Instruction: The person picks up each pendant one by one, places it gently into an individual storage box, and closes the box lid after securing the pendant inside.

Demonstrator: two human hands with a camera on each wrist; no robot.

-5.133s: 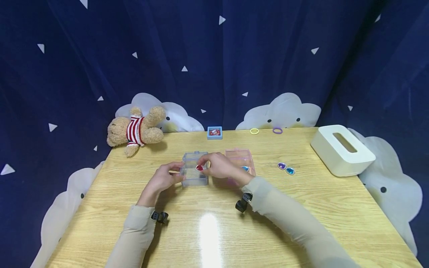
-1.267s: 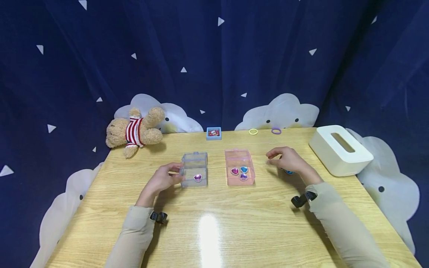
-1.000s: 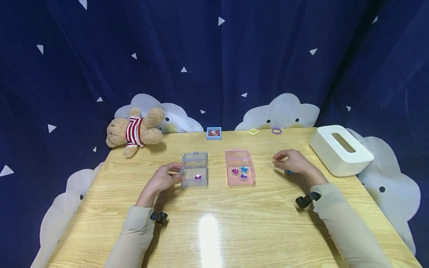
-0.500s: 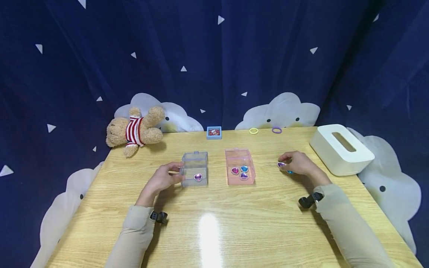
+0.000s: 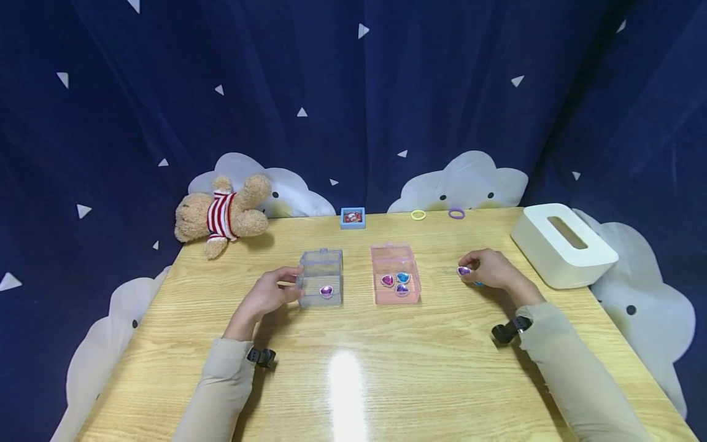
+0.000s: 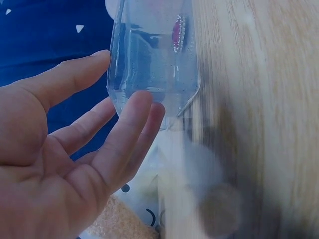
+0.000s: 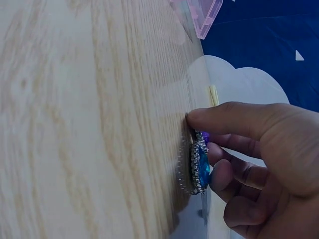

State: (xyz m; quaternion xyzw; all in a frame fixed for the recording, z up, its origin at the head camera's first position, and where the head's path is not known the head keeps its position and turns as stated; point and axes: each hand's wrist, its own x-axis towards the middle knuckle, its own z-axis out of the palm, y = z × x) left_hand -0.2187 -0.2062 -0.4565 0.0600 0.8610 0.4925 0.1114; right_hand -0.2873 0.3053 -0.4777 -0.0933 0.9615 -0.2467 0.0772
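Note:
My left hand point(image 5: 270, 292) touches the left side of a clear bluish box point(image 5: 320, 270) with its lid raised; one pink-purple gem point(image 5: 326, 291) lies inside. In the left wrist view the fingers point(image 6: 124, 129) look relaxed against the box end. On the right, my right hand point(image 5: 493, 270) pinches a purple gem point(image 5: 464, 271) with a silver beaded rim between thumb and fingers, at table level. Beside it sits a blue gem point(image 7: 203, 167), mostly hidden by the hand in the head view. An opened pink box point(image 5: 390, 296) holds pink, blue and purple gems.
A white tissue box point(image 5: 563, 245) stands at the right. Along the back edge are a small blue framed box point(image 5: 352, 218), a yellow ring point(image 5: 418, 215) and a purple ring point(image 5: 456, 213). A teddy bear point(image 5: 222, 213) lies back left.
My right hand has left the clear box, where it held a red-looking gem, and moved right to pinch the purple gem. A gem now lies in that box. My left hand has stayed.

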